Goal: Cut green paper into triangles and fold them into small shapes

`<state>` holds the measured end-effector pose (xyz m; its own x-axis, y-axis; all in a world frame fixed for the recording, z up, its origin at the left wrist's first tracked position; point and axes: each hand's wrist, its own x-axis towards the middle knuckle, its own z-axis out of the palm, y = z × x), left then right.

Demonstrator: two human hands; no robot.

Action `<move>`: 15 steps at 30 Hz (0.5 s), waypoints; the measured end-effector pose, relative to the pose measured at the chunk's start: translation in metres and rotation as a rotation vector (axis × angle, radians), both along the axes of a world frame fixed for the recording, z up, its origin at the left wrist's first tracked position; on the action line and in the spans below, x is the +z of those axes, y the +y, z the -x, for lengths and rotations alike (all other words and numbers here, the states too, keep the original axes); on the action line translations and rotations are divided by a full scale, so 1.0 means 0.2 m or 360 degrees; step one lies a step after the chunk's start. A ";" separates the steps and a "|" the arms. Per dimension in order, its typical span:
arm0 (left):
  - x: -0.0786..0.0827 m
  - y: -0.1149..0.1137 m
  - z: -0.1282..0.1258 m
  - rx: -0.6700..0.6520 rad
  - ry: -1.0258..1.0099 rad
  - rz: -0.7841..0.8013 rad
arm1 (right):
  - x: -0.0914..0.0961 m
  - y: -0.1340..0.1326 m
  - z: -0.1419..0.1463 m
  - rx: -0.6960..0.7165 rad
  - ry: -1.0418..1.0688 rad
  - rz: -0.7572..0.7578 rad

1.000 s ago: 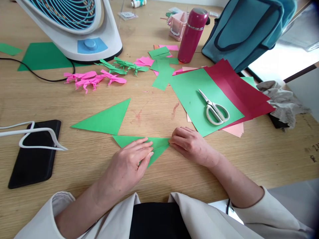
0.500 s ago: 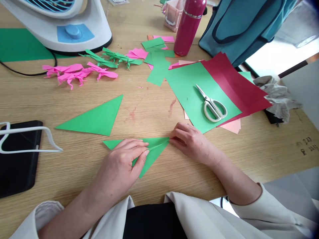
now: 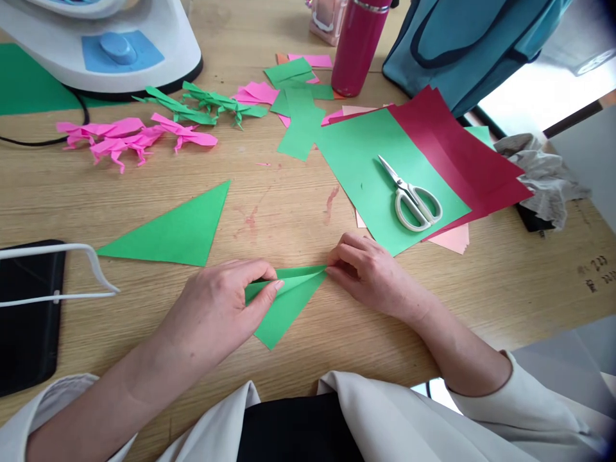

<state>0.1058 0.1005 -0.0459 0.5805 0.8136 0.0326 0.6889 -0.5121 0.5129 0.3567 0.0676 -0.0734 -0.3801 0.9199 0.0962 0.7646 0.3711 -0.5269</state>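
A folded piece of green paper [image 3: 289, 310] lies in front of me, one layer lifted along its upper side. My left hand [image 3: 231, 296] pinches that raised layer between thumb and fingers and covers the paper's left end. At the right tip, my right hand [image 3: 359, 269] has thumb and fingertips closed on the paper. Beyond my left hand lies a flat green paper triangle [image 3: 176, 228], apart from both hands. White-handled scissors [image 3: 411, 199] rest on a green sheet [image 3: 356, 167] to the right.
Pink folded paper figures [image 3: 129, 138] and green ones [image 3: 206, 106] stand near a white fan base [image 3: 144, 38]. Behind are cut paper pieces [image 3: 301, 122], a magenta bottle [image 3: 359, 48] and a teal bag [image 3: 462, 51]. Red sheets [image 3: 462, 147] lie right; a black tablet [image 3: 33, 333] lies left.
My left hand has shifted slightly left, changing from lying over the paper to pinching and raising its layer. My right hand stays at the tip. The camera view has shifted a little.
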 end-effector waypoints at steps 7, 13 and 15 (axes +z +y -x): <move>0.01 0.02 -0.04 -0.0110 0.0240 -0.0074 | 0.02 0.01 0.01 -0.0005 0.0026 0.0074; 0.00 0.03 -0.04 -0.0087 0.0236 -0.0022 | 0.02 0.01 0.02 -0.0047 0.0052 0.0108; -0.01 0.03 -0.03 -0.0090 0.0232 -0.0010 | 0.02 0.01 0.02 -0.0057 0.0041 0.0114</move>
